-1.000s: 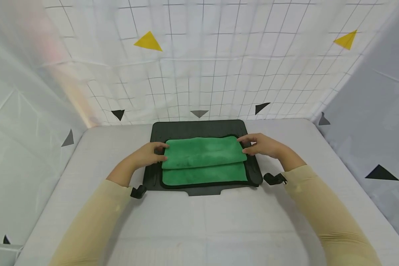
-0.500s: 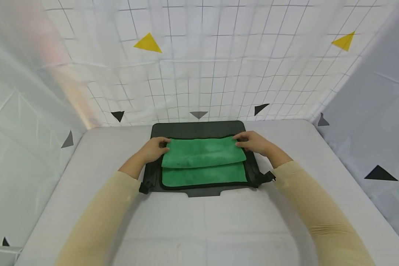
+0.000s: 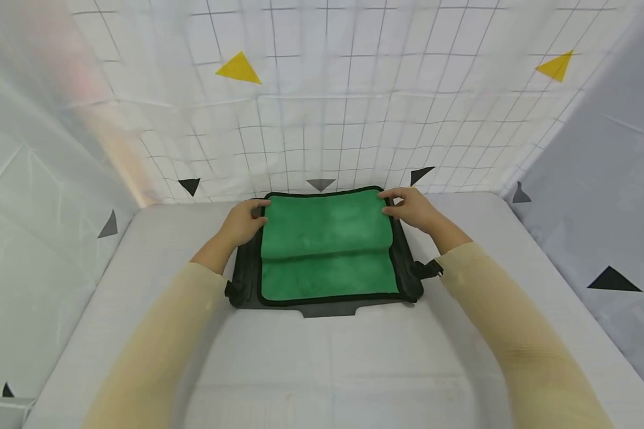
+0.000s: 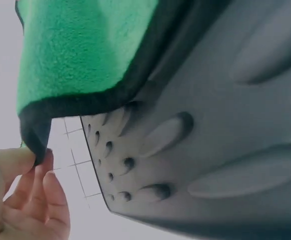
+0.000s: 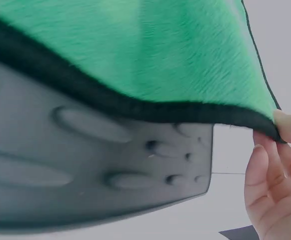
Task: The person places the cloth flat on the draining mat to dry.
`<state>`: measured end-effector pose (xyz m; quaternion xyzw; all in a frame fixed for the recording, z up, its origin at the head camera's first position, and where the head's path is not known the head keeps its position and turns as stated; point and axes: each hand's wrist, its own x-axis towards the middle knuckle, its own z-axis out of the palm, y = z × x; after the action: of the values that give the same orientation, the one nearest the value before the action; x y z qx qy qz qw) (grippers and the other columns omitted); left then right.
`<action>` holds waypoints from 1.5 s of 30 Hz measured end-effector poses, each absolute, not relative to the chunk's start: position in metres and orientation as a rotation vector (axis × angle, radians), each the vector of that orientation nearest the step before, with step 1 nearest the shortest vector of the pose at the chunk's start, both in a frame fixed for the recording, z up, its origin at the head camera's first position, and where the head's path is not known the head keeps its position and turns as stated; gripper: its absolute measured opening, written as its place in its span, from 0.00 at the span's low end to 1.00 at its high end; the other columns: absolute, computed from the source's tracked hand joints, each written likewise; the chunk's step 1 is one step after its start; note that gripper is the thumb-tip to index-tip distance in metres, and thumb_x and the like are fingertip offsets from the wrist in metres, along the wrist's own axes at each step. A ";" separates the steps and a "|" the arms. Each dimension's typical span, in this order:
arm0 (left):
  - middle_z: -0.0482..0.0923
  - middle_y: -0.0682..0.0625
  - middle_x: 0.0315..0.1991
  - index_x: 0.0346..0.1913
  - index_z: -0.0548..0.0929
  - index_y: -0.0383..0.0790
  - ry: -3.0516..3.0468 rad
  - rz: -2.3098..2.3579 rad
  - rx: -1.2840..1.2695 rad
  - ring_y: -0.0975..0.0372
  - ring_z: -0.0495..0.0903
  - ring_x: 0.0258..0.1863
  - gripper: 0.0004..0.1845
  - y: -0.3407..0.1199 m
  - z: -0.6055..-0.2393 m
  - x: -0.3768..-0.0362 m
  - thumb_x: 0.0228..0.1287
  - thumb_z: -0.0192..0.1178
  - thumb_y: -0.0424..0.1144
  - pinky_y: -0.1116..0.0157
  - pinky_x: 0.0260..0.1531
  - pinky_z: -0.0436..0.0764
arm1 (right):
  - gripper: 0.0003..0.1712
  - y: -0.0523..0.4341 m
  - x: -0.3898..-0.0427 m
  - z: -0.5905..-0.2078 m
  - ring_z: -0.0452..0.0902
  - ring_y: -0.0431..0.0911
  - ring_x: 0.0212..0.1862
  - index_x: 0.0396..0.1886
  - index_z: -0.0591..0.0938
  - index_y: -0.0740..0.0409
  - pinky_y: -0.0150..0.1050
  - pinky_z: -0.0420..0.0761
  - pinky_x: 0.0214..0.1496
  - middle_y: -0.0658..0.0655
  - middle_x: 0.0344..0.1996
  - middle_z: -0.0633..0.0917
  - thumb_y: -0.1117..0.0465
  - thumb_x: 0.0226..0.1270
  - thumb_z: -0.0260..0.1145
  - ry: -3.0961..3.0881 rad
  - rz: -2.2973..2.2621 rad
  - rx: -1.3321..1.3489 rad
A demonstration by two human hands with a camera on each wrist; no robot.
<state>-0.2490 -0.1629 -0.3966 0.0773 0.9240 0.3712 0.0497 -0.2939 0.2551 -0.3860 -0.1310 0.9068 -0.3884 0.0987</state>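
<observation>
A green towel [image 3: 327, 226] with a black border lies across a dark grey, bumpy tray [image 3: 330, 310]. Its far part is lifted, and a crease runs across the middle. My left hand [image 3: 241, 223] pinches the far left corner; in the left wrist view, thumb and fingers meet on the towel's black border [image 4: 75, 106]. The far right corner is pinched by my right hand [image 3: 412, 208], and the right wrist view shows its thumb over the border [image 5: 170, 111]. The towel's near edge rests along the tray's front. Most of the tray's far part is hidden behind the towel.
The tray sits on a white-covered table [image 3: 322, 363], close to a white gridded back sheet [image 3: 322, 137]. Grey side sheets [image 3: 595, 179] flank the table. Black and yellow triangles [image 3: 240, 68] mark the sheets.
Both hands have closed on the towel's far corners and moved up and away from the body. The folded-over far part has opened out, covering more of the tray in the head view.
</observation>
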 end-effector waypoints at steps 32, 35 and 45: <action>0.53 0.40 0.78 0.79 0.56 0.38 2.782 0.964 0.103 0.47 0.59 0.74 0.37 -0.142 -0.414 -0.272 0.66 0.44 0.19 0.53 0.64 0.67 | 0.33 0.220 -0.321 -0.419 0.51 0.63 0.76 0.75 0.66 0.61 0.60 0.61 0.72 0.66 0.76 0.60 0.65 0.72 0.63 2.697 -1.017 -0.242; 0.52 0.39 0.78 0.79 0.55 0.36 2.781 0.930 0.095 0.46 0.55 0.76 0.38 -0.139 -0.413 -0.271 0.64 0.42 0.18 0.53 0.69 0.63 | 0.34 0.219 -0.322 -0.421 0.53 0.64 0.76 0.76 0.65 0.61 0.59 0.63 0.71 0.66 0.76 0.60 0.65 0.73 0.62 2.691 -0.996 -0.238; 0.51 0.36 0.78 0.78 0.54 0.32 2.813 0.818 0.063 0.43 0.51 0.76 0.37 -0.134 -0.416 -0.275 0.64 0.41 0.21 0.51 0.73 0.56 | 0.34 0.215 -0.326 -0.425 0.54 0.65 0.75 0.76 0.63 0.62 0.60 0.65 0.70 0.68 0.76 0.58 0.65 0.73 0.59 2.731 -0.878 -0.240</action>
<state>-0.2755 -0.1343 -0.4157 0.0214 0.9546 0.2776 0.1055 -0.3262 0.2149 -0.4252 -0.0826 0.9405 -0.3025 0.1310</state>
